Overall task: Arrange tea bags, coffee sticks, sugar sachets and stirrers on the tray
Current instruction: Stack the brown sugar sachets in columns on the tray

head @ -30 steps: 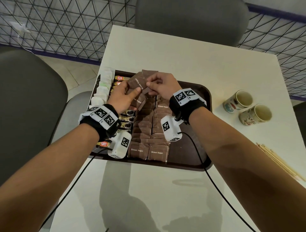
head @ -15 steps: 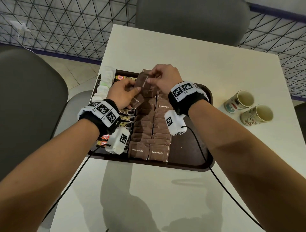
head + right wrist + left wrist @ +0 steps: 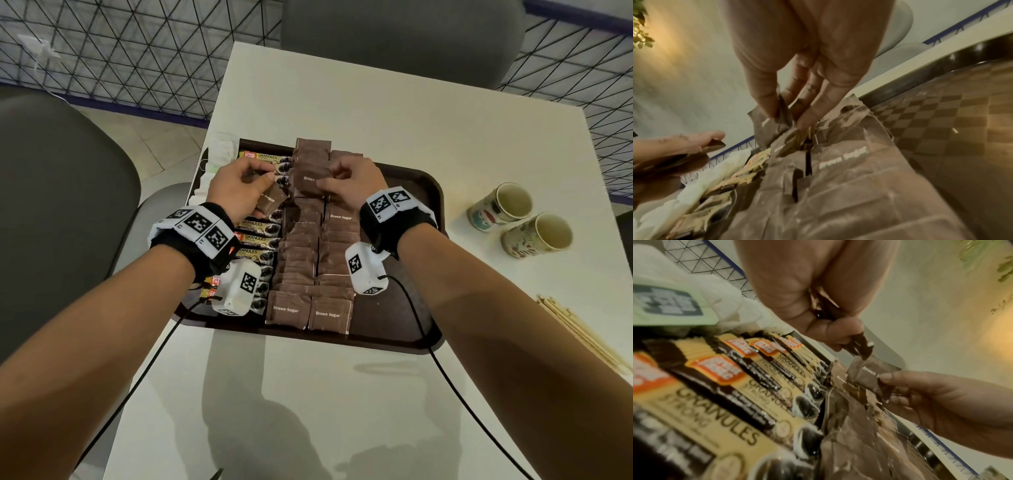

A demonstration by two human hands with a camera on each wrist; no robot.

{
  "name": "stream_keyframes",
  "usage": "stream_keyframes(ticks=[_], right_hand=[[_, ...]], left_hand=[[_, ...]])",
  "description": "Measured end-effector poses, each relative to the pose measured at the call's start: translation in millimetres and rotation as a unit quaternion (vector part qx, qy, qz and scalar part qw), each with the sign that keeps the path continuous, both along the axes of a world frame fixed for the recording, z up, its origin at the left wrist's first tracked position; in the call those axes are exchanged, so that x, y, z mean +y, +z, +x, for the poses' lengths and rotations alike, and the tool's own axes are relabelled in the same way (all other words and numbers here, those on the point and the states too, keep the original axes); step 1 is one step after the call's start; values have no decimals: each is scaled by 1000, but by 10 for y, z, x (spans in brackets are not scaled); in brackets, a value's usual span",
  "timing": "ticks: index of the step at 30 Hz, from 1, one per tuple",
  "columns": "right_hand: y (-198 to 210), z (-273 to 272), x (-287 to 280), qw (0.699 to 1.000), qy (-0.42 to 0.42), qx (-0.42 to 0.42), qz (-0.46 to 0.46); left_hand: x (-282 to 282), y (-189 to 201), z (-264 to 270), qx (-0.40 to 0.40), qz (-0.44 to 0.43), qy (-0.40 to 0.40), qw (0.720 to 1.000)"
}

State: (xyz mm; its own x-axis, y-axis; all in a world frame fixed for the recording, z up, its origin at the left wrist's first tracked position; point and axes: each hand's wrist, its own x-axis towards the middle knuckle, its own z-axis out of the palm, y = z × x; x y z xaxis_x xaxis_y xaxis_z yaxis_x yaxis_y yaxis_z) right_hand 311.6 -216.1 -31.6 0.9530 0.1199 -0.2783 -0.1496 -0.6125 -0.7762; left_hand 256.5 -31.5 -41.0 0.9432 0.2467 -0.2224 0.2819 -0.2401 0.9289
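- Already, most of the job looks done: your tray (image 3: 424,192) carries a white row of what look like tea bags (image 3: 224,147) beyond your left hand (image 3: 236,192), a column of coffee sticks (image 3: 255,236) under and behind that wrist, and two long columns of brown sugar sachets (image 3: 301,267) between your wrists.
- Your left hand is curled round a small stack of spare sachets (image 3: 270,202), so I judge that more sugar remains to be laid.
- Your right hand (image 3: 349,181) pinches one sachet (image 3: 308,178) by its edge, low over the far end of the sugar columns; whether it touches the row yet I cannot tell.
- Your two hands sit near each other but apart, each with its own load.
- The stirrers (image 3: 582,335) are not yet on the tray; they lie on the bench (image 3: 376,102) well to the right of your right forearm, so that step is left.
- Two paper cups (image 3: 520,219) lie on their sides on the bench to the right of your right hand, beyond the tray's edge.
- The bench is pale and glossy, showing shadows of your arms below the tray.
- Grey chairs (image 3: 61,205) stand to your left and beyond your hands, with a dark mesh railing (image 3: 120,61) behind.
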Motion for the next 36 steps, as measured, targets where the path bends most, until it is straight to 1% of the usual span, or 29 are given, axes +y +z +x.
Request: stream_keyframes(ticks=[3,6,8,14,19,24,32,34,36], right_hand=[[-45,-15,-38,1000,13,7,-7],[-20,-18,-19,997,45,-13,-54],[-1,-4,3,997,50,-15,-63],[-35,-15,36,998,28,-3,-58],[-33,-39,23,998,34,-5,-59],[-39,-40,19,998,17,4,-53],[-14,-18,11,997,6,-41,-62],[8,-38,29,998,5,-56,-43],[51,-76,57,998,20,-50,-12]], left_hand=[[7,-13,4,1,2,2,1000],[-2,-20,-1,6,7,-2,1000],[-14,-25,-7,9,6,-6,1000],[-28,-34,-8,20,4,-7,1000],[-23,-25,-4,25,4,-4,1000],[-36,-32,1,27,0,-5,1000],[-68,-17,2,29,-44,-8,999],[-83,-19,-6,25,-67,-9,997],[-104,-22,-21,19,-87,-10,996]])
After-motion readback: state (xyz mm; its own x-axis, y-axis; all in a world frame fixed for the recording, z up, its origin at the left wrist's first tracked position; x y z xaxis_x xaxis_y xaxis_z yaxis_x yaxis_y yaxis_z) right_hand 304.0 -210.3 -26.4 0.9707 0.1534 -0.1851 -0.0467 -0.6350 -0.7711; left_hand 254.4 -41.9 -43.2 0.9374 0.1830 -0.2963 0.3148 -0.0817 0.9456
